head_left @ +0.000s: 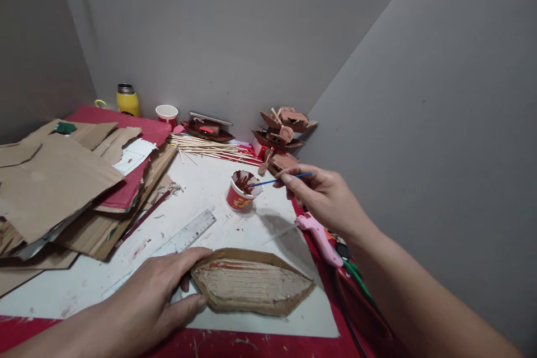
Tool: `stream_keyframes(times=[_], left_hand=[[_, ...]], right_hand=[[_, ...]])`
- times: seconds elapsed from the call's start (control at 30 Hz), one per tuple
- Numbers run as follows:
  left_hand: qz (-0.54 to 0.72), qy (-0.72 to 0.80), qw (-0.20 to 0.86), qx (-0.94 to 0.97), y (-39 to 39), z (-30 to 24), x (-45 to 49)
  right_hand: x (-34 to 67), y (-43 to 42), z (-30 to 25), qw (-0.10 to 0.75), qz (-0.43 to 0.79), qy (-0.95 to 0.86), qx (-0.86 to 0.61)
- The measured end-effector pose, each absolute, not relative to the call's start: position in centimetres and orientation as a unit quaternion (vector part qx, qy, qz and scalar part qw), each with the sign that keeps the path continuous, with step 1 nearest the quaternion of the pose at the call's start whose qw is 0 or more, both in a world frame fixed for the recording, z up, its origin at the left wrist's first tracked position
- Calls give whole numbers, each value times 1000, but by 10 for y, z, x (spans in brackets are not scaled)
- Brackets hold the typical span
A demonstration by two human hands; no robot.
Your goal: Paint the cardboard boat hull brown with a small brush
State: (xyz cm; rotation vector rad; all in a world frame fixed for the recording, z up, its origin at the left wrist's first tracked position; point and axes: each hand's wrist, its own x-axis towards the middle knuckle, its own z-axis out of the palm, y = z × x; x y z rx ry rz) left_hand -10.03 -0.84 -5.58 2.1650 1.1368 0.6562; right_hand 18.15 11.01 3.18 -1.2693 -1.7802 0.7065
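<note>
My left hand (161, 291) grips the blunt left end of a flat cardboard boat hull (251, 288), thumb below and fingers over its top edge; the hull lies on a white sheet (210, 190). My right hand (323, 196) pinches a thin blue-handled brush (279, 180), whose tip dips into a small red paper cup (242, 190) of brown paint just beyond the hull.
A metal ruler (184, 238) lies left of the hull. A pink glue gun (321, 238) rests at the right. Cardboard sheets (54, 184) are piled at the left. Wooden sticks (210, 148), finished brown boats (283, 134), a second cup (166, 113) and a yellow flask (128, 100) stand by the wall.
</note>
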Motion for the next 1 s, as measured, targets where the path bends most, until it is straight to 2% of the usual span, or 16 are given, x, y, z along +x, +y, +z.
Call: stream_keyframes(times=[0.27,0.4,0.6,0.83,1.0], left_hand=[[237,427,311,816,-9,-56,-102],[229,441,310,811,-9,-59,-102],[217,465,318,797,-9,-63,-103],[223,453,340,793,-5,-60,-102],[217,449,339,798,-1,-61,-101]], right_hand=[[198,100,13,538,379,-557,-506],[204,88,13,567,448,-484,-493],[202,35,7,554,521,-437,-480],[195,-6,-26,441,598,-500,-444],[184,-5,-32,415,607,-509,-448]])
